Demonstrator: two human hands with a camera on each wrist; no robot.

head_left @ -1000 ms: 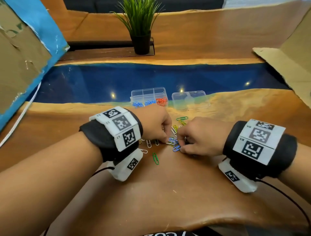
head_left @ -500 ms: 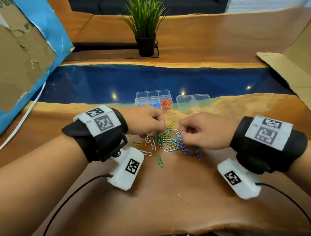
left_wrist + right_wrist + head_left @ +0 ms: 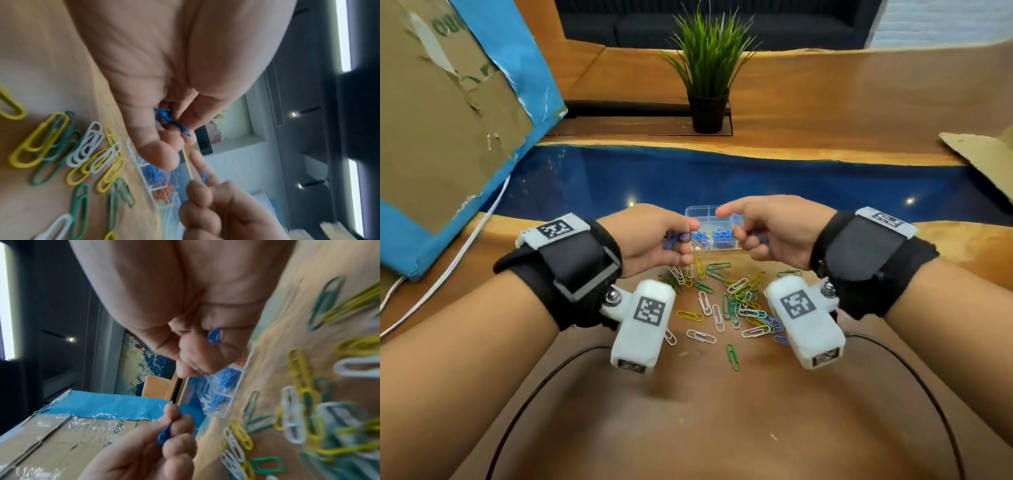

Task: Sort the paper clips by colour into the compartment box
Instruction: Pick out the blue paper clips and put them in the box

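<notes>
Compartment box (image 3: 697, 211) holds blue clips (image 3: 720, 236), seemingly orange too.

The desk (image 3: 722, 421) is brown wood with a glossy blue band across its middle. On the wood lies a loose pile of clips (image 3: 736, 301) — green, yellow, white and a few blue. Just beyond it sits the clear box (image 3: 697, 210), blue clips in two compartments. Farther back stands a potted plant (image 3: 707, 75); a cardboard box (image 3: 448, 130) rests at the left edge.

Both forearms raised fwd, left hand (image 3: 654, 236) fingers curled, pinching, right hand (image 3: 767, 229) curled, index prob. extended
</notes>
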